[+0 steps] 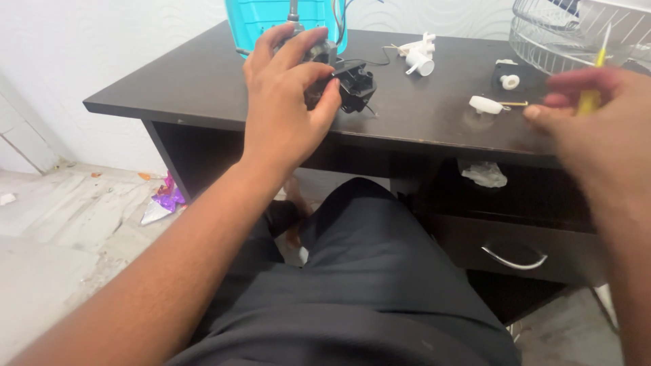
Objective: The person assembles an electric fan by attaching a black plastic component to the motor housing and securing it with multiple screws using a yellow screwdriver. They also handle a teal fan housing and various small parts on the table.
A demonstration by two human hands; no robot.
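My left hand [285, 102] is wrapped around a dark fan motor [320, 53] that stands on the dark wooden desk [196, 88], in front of a turquoise fan housing [261, 17]. A black plastic part [357, 87] with thin wires lies just right of the motor. My right hand [597, 129] hovers blurred over the desk's right front edge and holds a yellow-handled screwdriver [591, 95] pointing up. A white knob [485, 104] with a small metal pin lies just left of that hand.
White plastic pieces [419, 55] and a black piece with a white cap [507, 78] lie on the desk. A wire fan guard [563, 34] rests at the back right. Below are a drawer with a metal handle [514, 259], crumpled plastic [483, 173], and floor litter [163, 202].
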